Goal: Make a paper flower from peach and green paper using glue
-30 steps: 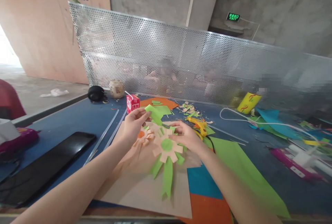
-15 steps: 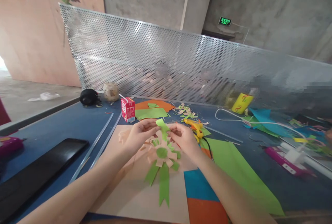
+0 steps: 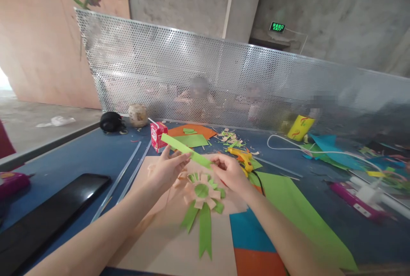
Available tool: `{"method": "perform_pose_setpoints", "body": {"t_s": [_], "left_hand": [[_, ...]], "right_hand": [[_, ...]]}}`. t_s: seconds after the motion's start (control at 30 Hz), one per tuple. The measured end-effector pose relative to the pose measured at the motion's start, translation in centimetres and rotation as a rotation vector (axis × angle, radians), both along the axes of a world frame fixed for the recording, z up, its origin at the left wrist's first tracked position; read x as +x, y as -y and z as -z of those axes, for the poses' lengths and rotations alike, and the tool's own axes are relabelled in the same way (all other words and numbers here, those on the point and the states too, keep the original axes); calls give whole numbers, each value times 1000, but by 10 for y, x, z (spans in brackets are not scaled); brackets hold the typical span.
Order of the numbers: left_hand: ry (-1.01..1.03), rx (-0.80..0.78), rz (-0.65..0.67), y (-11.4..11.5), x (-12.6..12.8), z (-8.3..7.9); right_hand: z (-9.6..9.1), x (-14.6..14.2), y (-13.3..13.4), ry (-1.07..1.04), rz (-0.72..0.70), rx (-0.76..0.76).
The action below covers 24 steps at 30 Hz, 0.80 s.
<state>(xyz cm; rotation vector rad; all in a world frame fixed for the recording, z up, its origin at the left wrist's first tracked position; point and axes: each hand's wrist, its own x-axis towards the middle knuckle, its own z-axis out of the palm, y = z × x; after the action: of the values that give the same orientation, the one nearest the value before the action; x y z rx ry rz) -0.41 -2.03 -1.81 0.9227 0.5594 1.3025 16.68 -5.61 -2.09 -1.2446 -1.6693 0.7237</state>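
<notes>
- Left hand [image 3: 166, 170]: raised just over the table, fingers loosely curled, thumb and fingertips pinched on the middle of a green paper strip [image 3: 185, 150].
- Right hand [image 3: 228, 171]: fingers curled in, thumb and forefinger nipping the strip's right end.
- Strip spans between the two hands, tilted, its free left end higher and pointing toward a small red drink carton [image 3: 157, 135]. It hangs just above a paper rosette [image 3: 201, 190].
- Rosette: peach petals around a green disc, green ribbon tails trailing toward the viewer. It lies flat on a tan cardboard sheet [image 3: 166, 242], directly below and between the hands; the right hand's knuckles look very close to it, contact cannot be told.
- Just right of the cardboard: a blue sheet [image 3: 246, 229], an orange sheet [image 3: 256, 263] and a large green sheet [image 3: 297, 207], overlapping.
- A yellow glue gun [image 3: 241, 156] lies just beyond the right hand, paper scraps behind it.
- A black phone [image 3: 48, 212] rests far left on the blue table [image 3: 80, 156].
- A perforated metal screen [image 3: 224, 75] stands along the far edge; people behind it, blurred.
</notes>
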Motion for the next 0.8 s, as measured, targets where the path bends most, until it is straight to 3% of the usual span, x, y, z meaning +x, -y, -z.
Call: {"method": "perform_pose_setpoints", "body": {"t_s": [0.13, 0.23, 0.33, 0.5, 0.7, 0.8], "left_hand": [[-106, -12, 80, 0, 1, 4], [-268, 59, 55, 1, 1, 3], [-411, 268, -1, 5, -1, -2], [-481, 683, 53, 12, -9, -10], [-750, 980, 154, 6, -17, -4], [-775, 994, 180, 6, -16, -3]], "right_hand": [[-1, -2, 1, 2, 4, 7], [-1, -1, 3, 93, 70, 94], [-3, 2, 7, 238, 194, 303], [-8, 6, 8, 272, 308, 543], [-7, 8, 8, 166, 308, 586], [-7, 9, 9, 156, 269, 606]]}}
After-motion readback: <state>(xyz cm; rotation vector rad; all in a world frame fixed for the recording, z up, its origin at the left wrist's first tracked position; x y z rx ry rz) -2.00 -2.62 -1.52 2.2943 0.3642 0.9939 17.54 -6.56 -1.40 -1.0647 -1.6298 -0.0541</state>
